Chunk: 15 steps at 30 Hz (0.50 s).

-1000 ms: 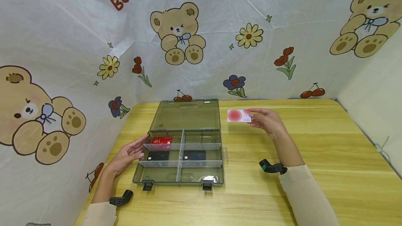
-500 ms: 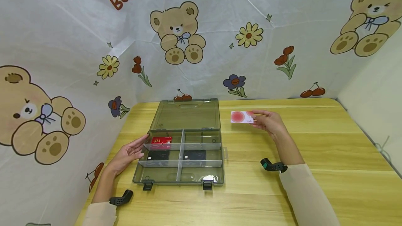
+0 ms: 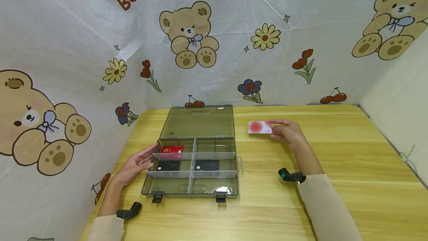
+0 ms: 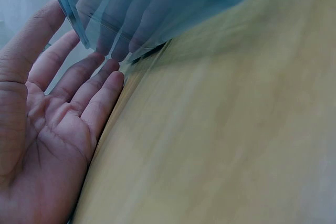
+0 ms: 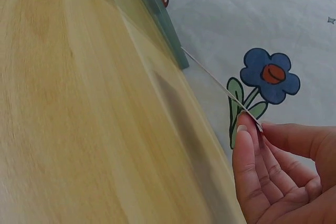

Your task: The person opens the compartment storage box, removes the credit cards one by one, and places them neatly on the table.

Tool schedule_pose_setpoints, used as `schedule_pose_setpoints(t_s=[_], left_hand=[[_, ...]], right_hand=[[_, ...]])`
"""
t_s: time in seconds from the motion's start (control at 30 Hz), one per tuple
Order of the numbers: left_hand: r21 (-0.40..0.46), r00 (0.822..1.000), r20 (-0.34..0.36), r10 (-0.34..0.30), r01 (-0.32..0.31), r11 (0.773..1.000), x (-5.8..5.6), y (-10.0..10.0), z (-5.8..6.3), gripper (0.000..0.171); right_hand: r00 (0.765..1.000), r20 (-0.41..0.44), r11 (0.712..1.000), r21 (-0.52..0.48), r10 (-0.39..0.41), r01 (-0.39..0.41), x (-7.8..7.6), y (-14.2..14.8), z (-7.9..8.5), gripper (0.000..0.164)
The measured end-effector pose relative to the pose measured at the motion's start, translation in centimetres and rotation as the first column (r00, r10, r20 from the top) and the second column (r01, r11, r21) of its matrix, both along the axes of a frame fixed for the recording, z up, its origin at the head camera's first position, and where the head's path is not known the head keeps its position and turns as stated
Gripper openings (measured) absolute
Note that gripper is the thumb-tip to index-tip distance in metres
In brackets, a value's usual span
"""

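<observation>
My right hand (image 3: 288, 132) pinches a white card with a pink-red circle (image 3: 257, 127) by its right end, to the right of the case's raised lid. In the right wrist view the card (image 5: 215, 83) appears edge-on between thumb and fingertips, above the table. My left hand (image 3: 135, 164) lies with extended fingers against the left side of a grey see-through divider case (image 3: 144, 187). The left wrist view has those fingertips right at the case wall (image 4: 157, 19). Inside the case are a red VIP card (image 3: 172, 150) at back left and two black cards (image 3: 168, 166) in the middle row.
The case lid (image 3: 200, 124) is laid back towards the bear-print cloth (image 3: 230, 73) behind the table. Two black latches (image 3: 220, 198) stick out at the front. Wooden tabletop (image 3: 334, 140) extends to the right as far as a pale wall.
My right hand has moved slightly to the right and down with the white card, farther from the case. The left hand stays at the case's left side.
</observation>
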<state>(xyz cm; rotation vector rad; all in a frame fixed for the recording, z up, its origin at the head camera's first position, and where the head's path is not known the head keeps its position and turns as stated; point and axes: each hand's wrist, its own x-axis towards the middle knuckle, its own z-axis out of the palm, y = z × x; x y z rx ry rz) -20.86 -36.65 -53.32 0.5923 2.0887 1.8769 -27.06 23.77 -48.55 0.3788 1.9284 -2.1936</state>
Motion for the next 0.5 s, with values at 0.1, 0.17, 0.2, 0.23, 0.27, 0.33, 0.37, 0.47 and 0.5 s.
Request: schedule_pose_setpoints(t_s=[0.1,0.17,0.2,0.23,0.27,0.33,0.37,0.47,0.5], left_hand=[[-0.002,1.0,0.003,-0.001,0.001,1.0,-0.03,-0.02,0.06,0.067],[-0.004,1.0,0.004,-0.001,0.001,1.0,-0.05,-0.02,0.11,0.067],[-0.004,1.0,0.004,0.0,0.0,1.0,-0.05,-0.02,0.14,0.067],[-0.003,1.0,0.005,-0.001,0.001,1.0,-0.06,-0.01,0.16,0.066],[-0.004,1.0,0.006,0.0,0.0,1.0,-0.07,0.0,0.18,0.066],[-0.005,1.0,0.008,0.002,-0.002,1.0,-0.07,0.01,0.21,0.066],[-0.004,1.0,0.011,0.003,-0.003,1.0,-0.06,0.01,0.22,0.066],[-0.007,1.0,0.017,0.003,-0.003,1.0,-0.04,0.0,0.19,0.067],[-0.008,1.0,0.018,0.003,-0.003,1.0,-0.04,-0.02,0.16,0.067]], right_hand=[[1.0,0.011,1.0,0.002,0.002,-0.002,-0.03,0.13,-0.15,0.052],[1.0,0.016,1.0,0.014,0.001,-0.002,-0.05,0.18,-0.26,0.052],[1.0,0.019,1.0,0.023,-0.002,0.001,-0.09,0.21,-0.34,0.052],[1.0,0.019,1.0,0.028,-0.002,0.001,-0.13,0.21,-0.41,0.051],[1.0,0.019,0.999,0.032,-0.005,0.004,-0.16,0.21,-0.48,0.051],[1.0,0.019,0.999,0.036,-0.009,0.008,-0.2,0.2,-0.61,0.05],[1.0,0.022,0.999,0.035,-0.014,0.013,-0.21,0.18,-0.66,0.049],[1.0,0.024,0.999,0.038,-0.014,0.013,-0.21,0.15,-0.73,0.049],[1.0,0.023,0.999,0.042,-0.012,0.011,-0.21,0.14,-0.73,0.05]])
